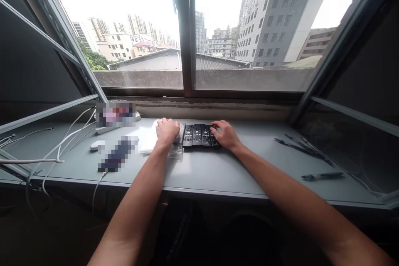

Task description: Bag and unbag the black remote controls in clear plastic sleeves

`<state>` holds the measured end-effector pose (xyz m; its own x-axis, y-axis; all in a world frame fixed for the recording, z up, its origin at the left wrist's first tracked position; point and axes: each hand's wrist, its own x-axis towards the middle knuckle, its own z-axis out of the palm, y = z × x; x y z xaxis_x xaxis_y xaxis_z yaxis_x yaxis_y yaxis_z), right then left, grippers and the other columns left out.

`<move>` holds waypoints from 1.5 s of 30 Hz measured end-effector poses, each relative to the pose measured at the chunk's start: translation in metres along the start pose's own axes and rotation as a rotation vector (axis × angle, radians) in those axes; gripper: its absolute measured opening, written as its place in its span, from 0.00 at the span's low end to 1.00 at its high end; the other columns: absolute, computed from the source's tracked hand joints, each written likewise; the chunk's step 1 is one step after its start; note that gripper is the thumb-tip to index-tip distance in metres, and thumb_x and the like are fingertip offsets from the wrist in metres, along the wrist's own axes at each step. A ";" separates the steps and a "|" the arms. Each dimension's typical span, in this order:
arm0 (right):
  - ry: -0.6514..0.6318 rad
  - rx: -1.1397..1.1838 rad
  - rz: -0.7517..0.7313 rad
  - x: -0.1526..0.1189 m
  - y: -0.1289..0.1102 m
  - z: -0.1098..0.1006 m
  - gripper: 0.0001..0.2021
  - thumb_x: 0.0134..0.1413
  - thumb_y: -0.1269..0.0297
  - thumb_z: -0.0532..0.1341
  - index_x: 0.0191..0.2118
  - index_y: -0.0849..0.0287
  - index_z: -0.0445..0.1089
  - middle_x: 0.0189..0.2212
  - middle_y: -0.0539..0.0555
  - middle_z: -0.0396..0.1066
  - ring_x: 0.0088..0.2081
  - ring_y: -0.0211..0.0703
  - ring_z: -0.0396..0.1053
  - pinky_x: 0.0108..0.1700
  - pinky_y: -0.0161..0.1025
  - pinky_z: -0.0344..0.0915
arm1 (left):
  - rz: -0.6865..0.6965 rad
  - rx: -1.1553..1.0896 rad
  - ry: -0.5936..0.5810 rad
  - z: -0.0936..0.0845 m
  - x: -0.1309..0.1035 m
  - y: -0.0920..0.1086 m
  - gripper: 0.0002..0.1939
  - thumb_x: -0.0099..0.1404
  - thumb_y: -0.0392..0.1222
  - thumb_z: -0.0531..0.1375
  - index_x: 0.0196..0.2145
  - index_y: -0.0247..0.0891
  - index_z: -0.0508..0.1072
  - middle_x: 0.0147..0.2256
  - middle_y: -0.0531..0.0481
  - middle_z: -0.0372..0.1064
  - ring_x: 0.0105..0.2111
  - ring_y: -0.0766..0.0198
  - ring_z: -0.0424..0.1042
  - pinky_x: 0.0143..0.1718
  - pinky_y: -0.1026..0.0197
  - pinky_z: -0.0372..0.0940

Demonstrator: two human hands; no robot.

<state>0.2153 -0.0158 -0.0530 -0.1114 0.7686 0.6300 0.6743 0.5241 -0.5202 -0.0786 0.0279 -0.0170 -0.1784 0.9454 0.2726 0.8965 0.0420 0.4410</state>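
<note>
Several black remote controls (pixel 197 135) lie side by side in a row on the desk, keys facing up. My right hand (pixel 226 134) is at the right end of the row, its thumb and forefinger closed on the upper part of the last remote. A small green spot shows by those fingertips. To the left of the row, my left hand (pixel 167 131) rests with bent fingers on clear plastic bags (pixel 176 151), which crumple beside and under it. The fingertips of the left hand are partly hidden.
The desk (pixel 199 174) runs beneath a window. White cables (pixel 59 149), a power strip (pixel 104 129), a white mouse-like object (pixel 96 145) and a blurred dark item (pixel 116 156) are on the left. Several pens (pixel 302 147) lie right. Metal frame bars flank both sides.
</note>
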 end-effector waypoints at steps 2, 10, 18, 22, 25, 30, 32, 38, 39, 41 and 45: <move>0.001 -0.003 0.025 0.000 0.005 0.001 0.15 0.67 0.59 0.62 0.52 0.58 0.80 0.45 0.61 0.78 0.49 0.58 0.76 0.58 0.58 0.72 | -0.034 0.118 0.057 -0.003 0.000 -0.003 0.27 0.76 0.55 0.54 0.55 0.29 0.80 0.65 0.17 0.64 0.69 0.23 0.56 0.65 0.31 0.54; -0.038 -0.008 0.053 0.000 0.006 0.001 0.14 0.67 0.59 0.63 0.52 0.59 0.79 0.45 0.61 0.79 0.48 0.56 0.77 0.57 0.55 0.73 | -0.233 0.266 -0.182 -0.001 0.008 -0.013 0.36 0.74 0.63 0.53 0.59 0.27 0.77 0.65 0.12 0.65 0.66 0.24 0.62 0.62 0.34 0.54; -0.049 -0.013 0.067 0.000 0.004 0.000 0.12 0.68 0.61 0.64 0.51 0.58 0.79 0.46 0.60 0.79 0.48 0.55 0.78 0.57 0.52 0.73 | -0.204 0.301 -0.234 -0.006 0.010 -0.013 0.35 0.76 0.62 0.48 0.55 0.30 0.80 0.62 0.16 0.70 0.67 0.24 0.59 0.62 0.32 0.52; -0.051 -0.012 0.067 -0.001 0.004 0.000 0.11 0.68 0.62 0.64 0.51 0.57 0.79 0.45 0.60 0.79 0.48 0.55 0.78 0.56 0.52 0.74 | -0.199 0.276 -0.232 -0.006 0.010 -0.015 0.34 0.75 0.62 0.48 0.54 0.32 0.81 0.61 0.17 0.71 0.67 0.24 0.59 0.63 0.31 0.51; -0.053 -0.008 0.067 -0.001 0.003 0.000 0.11 0.68 0.62 0.64 0.51 0.57 0.79 0.46 0.60 0.79 0.48 0.55 0.78 0.56 0.53 0.74 | -0.199 0.264 -0.229 -0.005 0.012 -0.015 0.33 0.75 0.62 0.49 0.51 0.31 0.82 0.61 0.15 0.71 0.67 0.24 0.59 0.63 0.32 0.51; -0.047 0.005 0.061 -0.001 0.004 0.000 0.12 0.67 0.62 0.64 0.52 0.58 0.78 0.44 0.59 0.79 0.47 0.54 0.78 0.56 0.52 0.74 | -0.179 0.218 -0.192 -0.005 0.013 -0.016 0.30 0.75 0.61 0.52 0.46 0.32 0.83 0.55 0.15 0.74 0.65 0.23 0.62 0.62 0.29 0.51; -0.035 0.009 0.064 -0.001 0.005 0.001 0.15 0.67 0.61 0.64 0.55 0.58 0.77 0.44 0.59 0.79 0.46 0.54 0.78 0.56 0.53 0.74 | -0.165 0.203 -0.149 -0.006 0.010 -0.014 0.28 0.74 0.59 0.55 0.46 0.32 0.83 0.54 0.15 0.75 0.64 0.21 0.63 0.61 0.28 0.53; -0.016 0.023 0.070 0.000 0.005 0.002 0.18 0.66 0.60 0.64 0.58 0.58 0.75 0.43 0.59 0.79 0.46 0.55 0.79 0.55 0.54 0.75 | 0.092 0.002 0.275 -0.019 -0.002 -0.004 0.24 0.72 0.49 0.62 0.58 0.30 0.79 0.62 0.20 0.71 0.65 0.26 0.63 0.63 0.30 0.57; -0.016 0.025 0.069 0.000 0.005 0.002 0.18 0.66 0.60 0.64 0.58 0.58 0.75 0.43 0.59 0.79 0.46 0.56 0.79 0.55 0.54 0.75 | 0.139 -0.068 0.321 -0.021 -0.004 -0.002 0.22 0.72 0.46 0.62 0.58 0.32 0.79 0.62 0.23 0.72 0.64 0.28 0.65 0.64 0.32 0.58; -0.016 0.029 0.065 0.000 0.004 0.002 0.18 0.66 0.60 0.64 0.58 0.58 0.75 0.43 0.59 0.80 0.45 0.56 0.79 0.55 0.55 0.75 | 0.200 -0.256 0.359 -0.025 -0.005 0.003 0.17 0.74 0.43 0.61 0.56 0.36 0.80 0.59 0.28 0.76 0.61 0.33 0.70 0.64 0.36 0.61; -0.006 0.032 0.046 0.000 -0.001 -0.001 0.18 0.67 0.58 0.64 0.58 0.58 0.75 0.45 0.60 0.80 0.48 0.58 0.79 0.57 0.57 0.74 | 0.282 -0.868 0.204 -0.021 -0.005 0.023 0.16 0.70 0.44 0.70 0.53 0.40 0.81 0.51 0.37 0.82 0.53 0.44 0.80 0.61 0.43 0.68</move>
<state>0.2156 -0.0163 -0.0518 -0.0859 0.7943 0.6015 0.6548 0.5000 -0.5668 -0.0657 0.0171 0.0101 -0.1418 0.8054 0.5755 0.3156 -0.5142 0.7975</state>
